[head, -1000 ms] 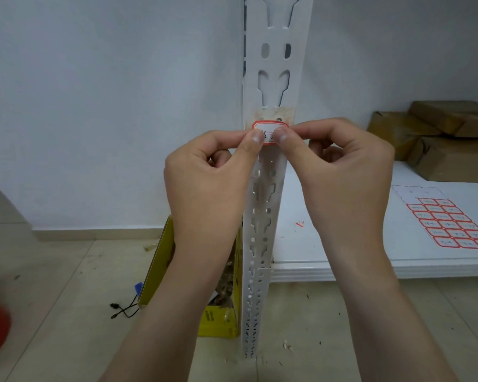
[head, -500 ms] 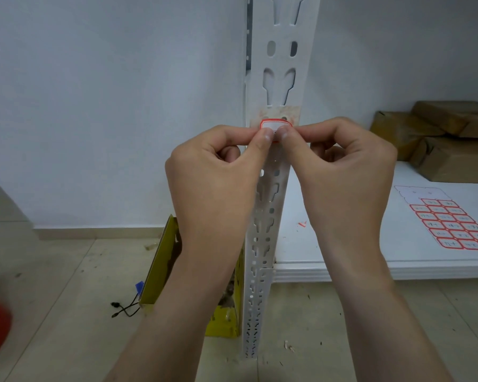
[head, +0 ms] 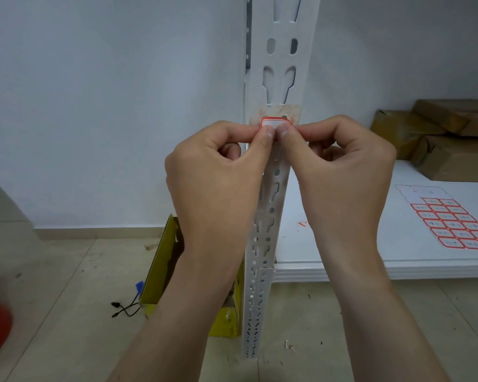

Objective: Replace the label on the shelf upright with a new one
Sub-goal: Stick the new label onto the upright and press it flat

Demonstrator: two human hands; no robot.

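A white perforated shelf upright stands in the middle of the view, with a yellowish patch of old glue across it. A small white label with a red border is held in front of that patch. My left hand pinches its lower left edge between thumb and forefinger. My right hand pinches its lower right edge the same way. The lower half of the label is hidden behind my fingertips. I cannot tell whether the label touches the upright.
A sheet of red-bordered labels lies on the white shelf board at the right. Brown cardboard parcels are stacked at the back right. A yellow box stands on the floor behind my left arm, beside a black cable.
Both hands have brought the label a little upward along the upright, onto the glue patch; the label's written face is now hidden by the fingertips.
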